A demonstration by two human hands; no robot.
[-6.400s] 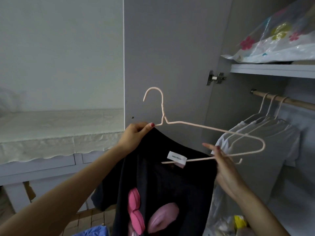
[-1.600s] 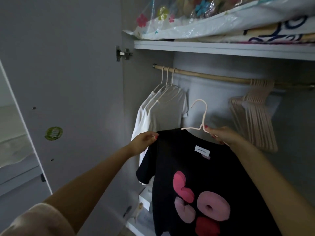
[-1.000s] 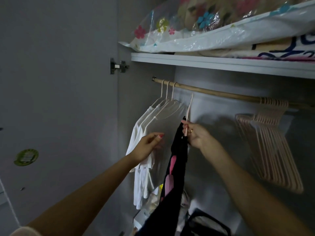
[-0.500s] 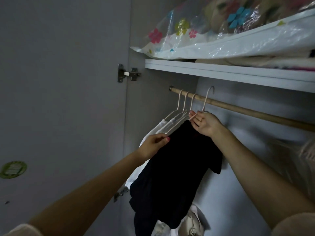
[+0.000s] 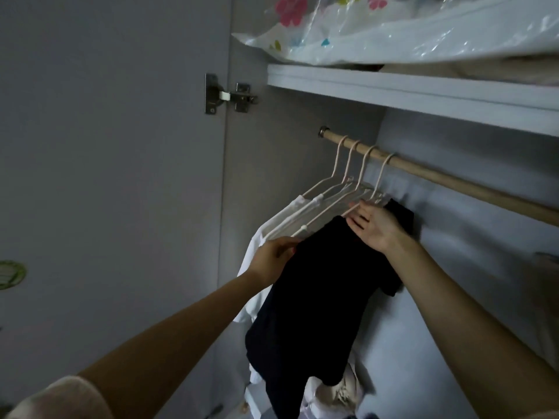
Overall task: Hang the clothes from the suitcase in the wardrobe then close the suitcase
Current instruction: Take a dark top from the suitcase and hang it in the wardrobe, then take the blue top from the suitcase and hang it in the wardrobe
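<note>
A black T-shirt (image 5: 317, 297) hangs on a pale pink hanger (image 5: 381, 173) whose hook sits over the wooden rod (image 5: 453, 182) inside the wardrobe. It is the rightmost of several hangers there; the others carry white shirts (image 5: 284, 216). My left hand (image 5: 272, 258) grips the black shirt at its left shoulder edge. My right hand (image 5: 375, 225) is up at the hanger's neck, palm showing, with straight fingers touching the wire. The suitcase is out of view.
A white shelf (image 5: 393, 89) runs just above the rod, with a flowered plastic bag (image 5: 393, 28) on it. The open grey wardrobe door (image 5: 106, 176) stands at left with a hinge (image 5: 227, 96) and a green sticker (image 5: 10, 273). Crumpled light items (image 5: 332, 391) lie on the wardrobe floor.
The hanger with the black shirt went from my hands onto the rod beside the white shirts. My right hand's fingers have loosened from the hanger neck. My view has tilted up and closer.
</note>
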